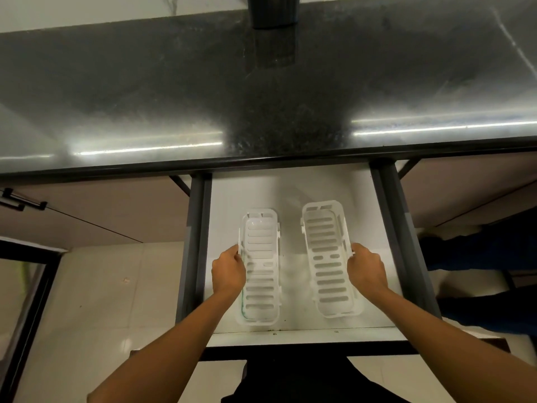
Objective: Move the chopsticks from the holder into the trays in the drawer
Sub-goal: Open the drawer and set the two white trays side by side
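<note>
Head view looks down over a dark speckled stone countertop (261,91) into an open drawer (290,187) with a white floor and dark grey side walls. Two white slotted plastic trays lie inside, side by side but apart. The left tray (260,269) has its long axis running straight from the drawer's front toward the back, parallel to the drawer sides. The right tray (329,258) also runs front to back, but is skewed, its far end leaning toward the left tray and its near end swung out toward the right wall. Both trays hold nothing.

The left hand (228,274) has its fingers curled onto the outer long edge of the left tray, gripping the rim about midway along. The right hand (366,269) grips the outer long edge of the right tray in the same way, fingers bent over the rim.

At the back of the countertop, against the pale wall, stands a dark ribbed holder (273,10), cut off by the top of the frame; no chopsticks can be made out in the part that shows.
</note>
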Demonstrator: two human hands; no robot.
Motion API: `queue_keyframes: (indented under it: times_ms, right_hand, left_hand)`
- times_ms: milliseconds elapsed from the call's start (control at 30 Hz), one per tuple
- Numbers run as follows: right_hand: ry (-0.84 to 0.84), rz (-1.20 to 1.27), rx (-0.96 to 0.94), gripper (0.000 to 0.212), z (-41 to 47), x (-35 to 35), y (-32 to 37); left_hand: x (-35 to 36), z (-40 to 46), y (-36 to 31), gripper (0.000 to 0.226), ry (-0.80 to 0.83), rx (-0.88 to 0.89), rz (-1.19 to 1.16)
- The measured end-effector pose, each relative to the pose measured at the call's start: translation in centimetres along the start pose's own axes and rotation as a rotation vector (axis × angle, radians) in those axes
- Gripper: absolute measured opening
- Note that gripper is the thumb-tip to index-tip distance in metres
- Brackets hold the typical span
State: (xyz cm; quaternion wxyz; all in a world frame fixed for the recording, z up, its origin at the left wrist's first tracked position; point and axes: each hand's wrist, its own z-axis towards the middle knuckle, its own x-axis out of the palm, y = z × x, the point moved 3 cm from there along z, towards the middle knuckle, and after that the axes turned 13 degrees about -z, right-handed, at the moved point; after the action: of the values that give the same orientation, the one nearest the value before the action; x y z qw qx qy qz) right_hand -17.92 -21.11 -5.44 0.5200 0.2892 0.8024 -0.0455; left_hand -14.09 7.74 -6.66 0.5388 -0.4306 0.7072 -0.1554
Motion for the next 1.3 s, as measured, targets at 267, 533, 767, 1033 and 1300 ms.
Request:
queue_keyframes:
  times_ms: [267,533,767,1033,1300]
  right_hand:
    - [0.073,0.030,-0.013,0.017,-1.8,2.0,0.6]
    - [0.089,0.030,-0.027,0.018,-2.4,2.2,0.9]
    - [0.095,0.028,-0.025,0.023,-2.3,2.3,0.9]
    - [0.123,0.056,-0.029,0.025,-2.5,1.9,1.2]
    - [0.139,0.090,-0.041,0.014,-2.7,1.3,1.4]
  left_hand:
    - [0.9,-2.1,0.0,0.028,0.071,-0.002,-0.082]
    - [1.3,-2.4,-0.3,0.033,0.095,0.015,-0.103]
    - [1.4,-2.6,-0.6,0.030,0.100,0.025,-0.122]
    - [1.4,-2.8,-0.7,0.030,0.126,-0.025,-0.168]
    - [1.3,-1.9,-0.2,0.011,0.112,-0.047,-0.177]
